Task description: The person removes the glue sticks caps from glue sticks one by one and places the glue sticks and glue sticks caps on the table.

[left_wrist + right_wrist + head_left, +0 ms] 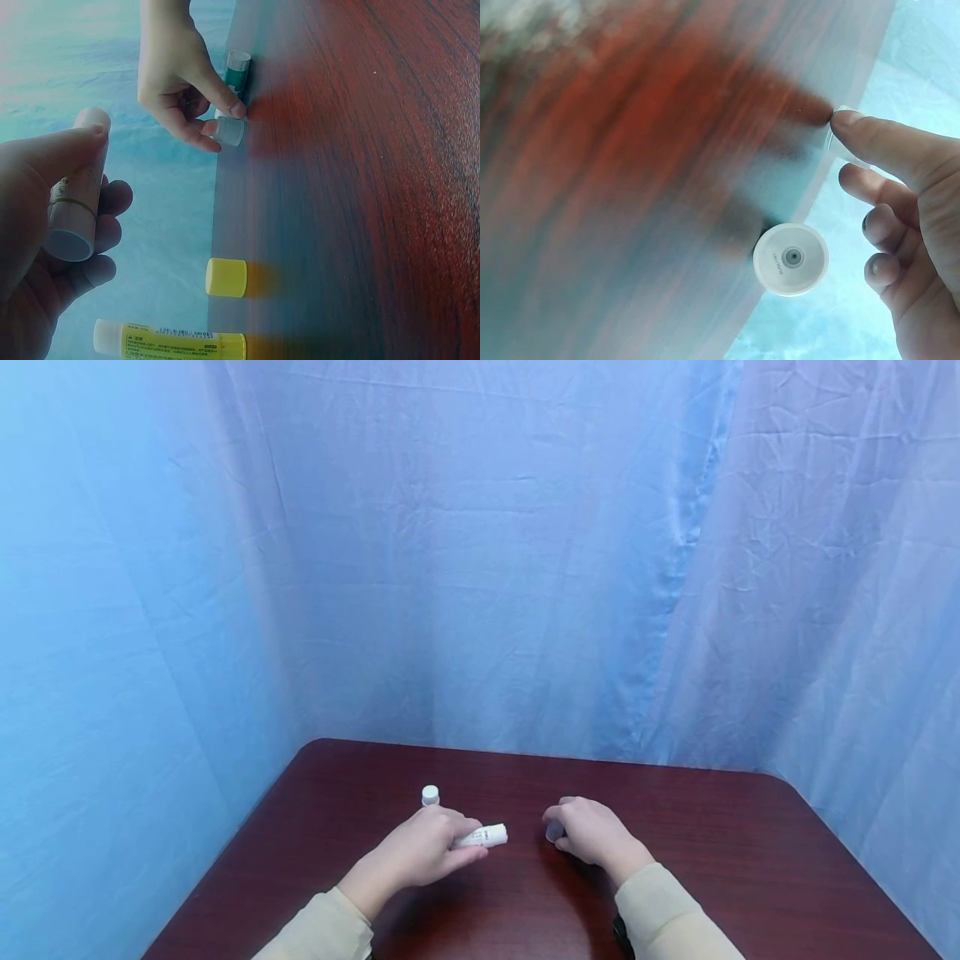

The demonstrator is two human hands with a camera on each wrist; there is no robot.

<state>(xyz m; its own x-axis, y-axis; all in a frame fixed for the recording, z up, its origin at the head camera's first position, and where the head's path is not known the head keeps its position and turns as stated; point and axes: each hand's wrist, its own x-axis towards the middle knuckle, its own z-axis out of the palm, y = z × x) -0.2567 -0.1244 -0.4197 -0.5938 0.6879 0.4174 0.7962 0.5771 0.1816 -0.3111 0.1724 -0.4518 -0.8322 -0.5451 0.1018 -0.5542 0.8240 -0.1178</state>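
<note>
My left hand (pixel 427 847) grips a white glue stick (pixel 489 836), which lies sideways between thumb and fingers, its far end pointing right. To its right, my right hand (pixel 592 833) is low over the table and pinches a small translucent cap (pixel 229 131) between thumb and forefinger. Close behind that hand, the left wrist view shows a green glue stick (pixel 238 73), partly hidden by the fingers. The right wrist view has a round white tube end (pixel 790 259) below the fingers, seen end-on.
A yellow glue stick (pixel 172 342) with a white top stands upright beyond my left hand, mostly hidden in the head view. Beside it on the dark red table (pixel 705 860) sits a yellow cap (pixel 226 277). Blue curtains (pixel 487 568) surround the table's back and sides.
</note>
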